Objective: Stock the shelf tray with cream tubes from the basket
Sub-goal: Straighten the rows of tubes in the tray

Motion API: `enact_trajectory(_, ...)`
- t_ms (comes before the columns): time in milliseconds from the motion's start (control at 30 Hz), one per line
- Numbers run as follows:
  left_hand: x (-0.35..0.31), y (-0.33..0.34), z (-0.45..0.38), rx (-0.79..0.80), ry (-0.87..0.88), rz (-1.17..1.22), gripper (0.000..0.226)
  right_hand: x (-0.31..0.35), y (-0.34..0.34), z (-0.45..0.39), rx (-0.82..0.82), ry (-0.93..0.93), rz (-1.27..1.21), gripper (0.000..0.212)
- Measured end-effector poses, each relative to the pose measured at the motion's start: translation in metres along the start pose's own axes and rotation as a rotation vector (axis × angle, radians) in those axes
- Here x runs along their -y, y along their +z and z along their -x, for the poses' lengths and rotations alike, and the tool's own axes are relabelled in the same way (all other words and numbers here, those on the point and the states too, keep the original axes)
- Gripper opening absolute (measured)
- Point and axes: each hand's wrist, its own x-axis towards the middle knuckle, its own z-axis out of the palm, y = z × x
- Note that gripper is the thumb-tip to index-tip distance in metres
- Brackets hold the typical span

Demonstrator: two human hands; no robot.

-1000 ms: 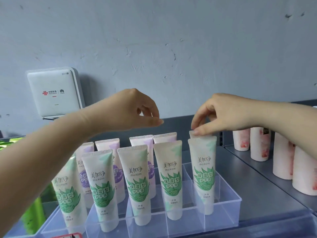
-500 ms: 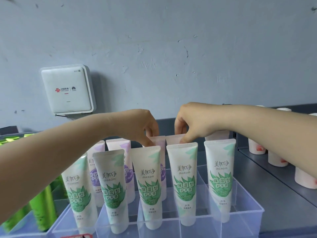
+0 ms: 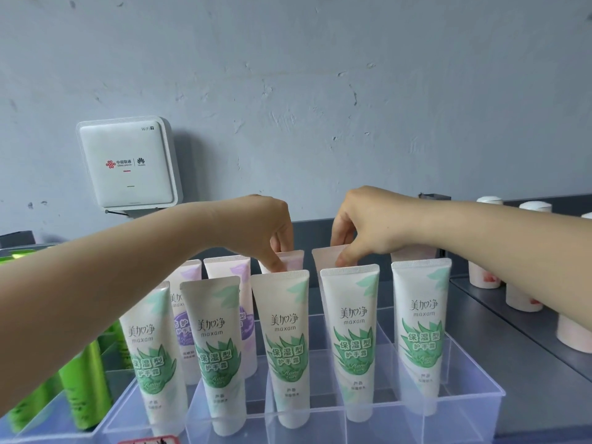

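The tray looks nearly full. The left hand and the right hand each pinch a back-row tube.

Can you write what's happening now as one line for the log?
left hand: pinching back-row tube | right hand: pinching next back-row tube | front row: green tubes upright in tray

Green-leaf cream tubes in the front row: "美加净" over "maxam", then "保湿型 护手霜"; script and small print below are unreadable. Purple tubes behind: same brand, partly hidden. White wall box: "WiFi 7" at its top right, "中国联通 China unicom" plus a Huawei logo.
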Motion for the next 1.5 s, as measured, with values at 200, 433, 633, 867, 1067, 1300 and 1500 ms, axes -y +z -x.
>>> enact_trajectory(200,0.002,0.002,0.001,0.006,0.004,0.060,0.026,-0.005,0.002,-0.001,0.002,0.027,0.009,0.019)
enact_trajectory(433,0.003,0.003,0.003,0.025,0.002,0.078,0.024,-0.005,0.000,0.002,0.022,0.028,0.016,0.020)
enact_trajectory(633,0.005,-0.002,0.005,0.015,0.005,0.121,0.018,-0.012,-0.025,0.014,-0.002,0.040,-0.016,0.023)
enact_trajectory(867,-0.013,-0.009,-0.006,-0.094,0.030,0.126,0.024,-0.047,-0.036,0.040,0.141,0.107,0.042,0.013)
enact_trajectory(1067,-0.027,-0.007,-0.014,-0.079,0.055,0.092,0.022,-0.051,-0.022,0.039,0.112,0.115,0.068,0.004)
enact_trajectory(1300,-0.029,-0.009,-0.009,-0.083,0.056,0.118,0.020,-0.044,-0.014,0.032,-0.009,0.097,-0.004,0.011)
enact_trajectory(1500,-0.026,-0.006,-0.004,-0.087,0.044,0.159,0.019,-0.051,-0.005,0.031,-0.036,0.127,-0.038,0.015)
